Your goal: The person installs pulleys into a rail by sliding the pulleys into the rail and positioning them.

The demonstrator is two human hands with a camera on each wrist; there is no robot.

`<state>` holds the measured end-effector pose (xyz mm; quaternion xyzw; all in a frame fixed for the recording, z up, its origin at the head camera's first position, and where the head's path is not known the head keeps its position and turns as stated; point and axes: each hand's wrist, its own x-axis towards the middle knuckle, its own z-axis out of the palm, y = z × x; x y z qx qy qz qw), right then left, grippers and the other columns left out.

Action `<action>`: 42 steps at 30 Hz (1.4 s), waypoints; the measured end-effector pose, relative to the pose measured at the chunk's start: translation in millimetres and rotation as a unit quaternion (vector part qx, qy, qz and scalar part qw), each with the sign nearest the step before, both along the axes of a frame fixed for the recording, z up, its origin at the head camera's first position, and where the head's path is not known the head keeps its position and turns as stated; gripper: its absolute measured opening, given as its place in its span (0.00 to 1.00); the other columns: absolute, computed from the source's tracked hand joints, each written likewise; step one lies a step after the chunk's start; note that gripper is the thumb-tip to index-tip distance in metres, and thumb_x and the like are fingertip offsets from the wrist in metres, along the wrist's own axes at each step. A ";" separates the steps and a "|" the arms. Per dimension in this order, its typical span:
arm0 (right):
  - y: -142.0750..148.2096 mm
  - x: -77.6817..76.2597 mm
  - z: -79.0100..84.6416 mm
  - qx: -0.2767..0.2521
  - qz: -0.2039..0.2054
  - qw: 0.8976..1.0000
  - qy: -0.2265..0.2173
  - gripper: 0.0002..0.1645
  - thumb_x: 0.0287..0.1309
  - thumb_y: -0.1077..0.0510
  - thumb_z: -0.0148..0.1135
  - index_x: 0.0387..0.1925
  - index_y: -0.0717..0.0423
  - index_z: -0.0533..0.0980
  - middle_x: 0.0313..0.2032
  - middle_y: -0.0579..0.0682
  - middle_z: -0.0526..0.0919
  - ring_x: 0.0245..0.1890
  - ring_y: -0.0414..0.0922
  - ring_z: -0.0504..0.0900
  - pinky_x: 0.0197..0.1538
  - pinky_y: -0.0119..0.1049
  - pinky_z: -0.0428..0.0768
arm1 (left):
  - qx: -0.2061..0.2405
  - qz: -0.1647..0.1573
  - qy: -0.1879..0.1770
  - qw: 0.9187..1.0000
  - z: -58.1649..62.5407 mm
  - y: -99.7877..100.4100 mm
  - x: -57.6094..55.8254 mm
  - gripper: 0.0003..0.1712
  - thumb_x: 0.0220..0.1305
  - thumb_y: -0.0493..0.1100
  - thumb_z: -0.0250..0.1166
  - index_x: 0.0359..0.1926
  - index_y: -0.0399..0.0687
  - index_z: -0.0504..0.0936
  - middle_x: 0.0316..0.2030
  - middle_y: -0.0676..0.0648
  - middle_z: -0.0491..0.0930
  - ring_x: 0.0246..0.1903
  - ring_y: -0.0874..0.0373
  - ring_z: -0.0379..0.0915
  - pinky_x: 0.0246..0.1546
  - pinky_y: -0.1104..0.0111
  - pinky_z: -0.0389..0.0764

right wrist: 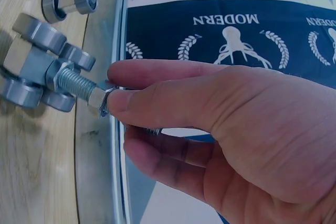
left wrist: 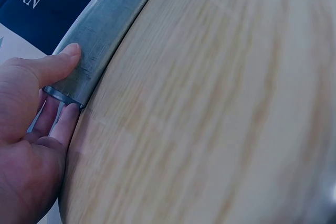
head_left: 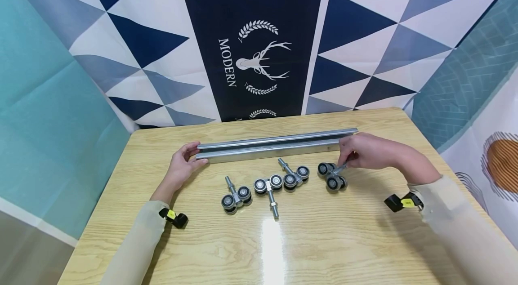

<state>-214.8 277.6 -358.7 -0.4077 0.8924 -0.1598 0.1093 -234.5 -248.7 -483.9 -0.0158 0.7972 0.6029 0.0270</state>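
A steel channel rail (head_left: 267,155) lies across the far part of the wooden table. At its left end, my left hand (head_left: 182,167) grips it; in the left wrist view the thumb (left wrist: 67,60) presses the side wall and fingertips are at the open end. My right hand (head_left: 370,151) pinches the threaded bolt of a four-wheeled roller trolley (right wrist: 34,61) near its nut (right wrist: 98,99). That trolley's wheels (head_left: 333,183) are in front of the rail's right end. Whether they touch the table, I cannot tell.
Three more roller trolleys lie in front of the rail: a left one (head_left: 229,202), a middle one (head_left: 269,184) with its bolt toward me, and a right one (head_left: 290,180). Bare wood (head_left: 226,249) shows nearer me. A patterned cloth (head_left: 263,96) hangs behind the table.
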 end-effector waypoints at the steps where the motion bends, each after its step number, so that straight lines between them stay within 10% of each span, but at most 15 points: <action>1: -1.1 0.6 0.6 0.000 0.001 1.000 0.005 0.16 0.49 0.70 0.72 0.31 0.44 0.90 0.26 0.39 0.78 0.26 0.31 0.73 0.29 0.29 0.80 | -0.001 0.000 0.000 1.000 0.1 -0.1 0.2 0.42 0.57 0.34 0.73 0.71 0.42 0.66 0.68 0.41 0.68 0.67 0.49 0.65 0.66 0.74 0.75; 21: -3.5 5.6 2.8 0.018 -0.015 1.000 0.009 0.15 0.53 0.70 0.69 0.38 0.48 0.88 0.31 0.42 0.80 0.28 0.34 0.75 0.31 0.30 0.83 | 0.002 0.001 -0.004 1.000 -1.1 -1.0 -0.7 0.42 0.57 0.34 0.74 0.71 0.43 0.66 0.68 0.41 0.68 0.66 0.49 0.65 0.61 0.81 0.77; 42: -14.1 9.3 -2.8 0.000 -0.150 0.989 0.018 0.28 0.47 0.52 0.78 0.51 0.55 0.83 0.45 0.56 0.85 0.39 0.49 0.85 0.35 0.40 0.87 | 0.002 -0.001 0.000 1.000 -0.5 -1.0 -0.1 0.42 0.57 0.35 0.74 0.71 0.43 0.66 0.68 0.41 0.68 0.66 0.49 0.65 0.63 0.78 0.76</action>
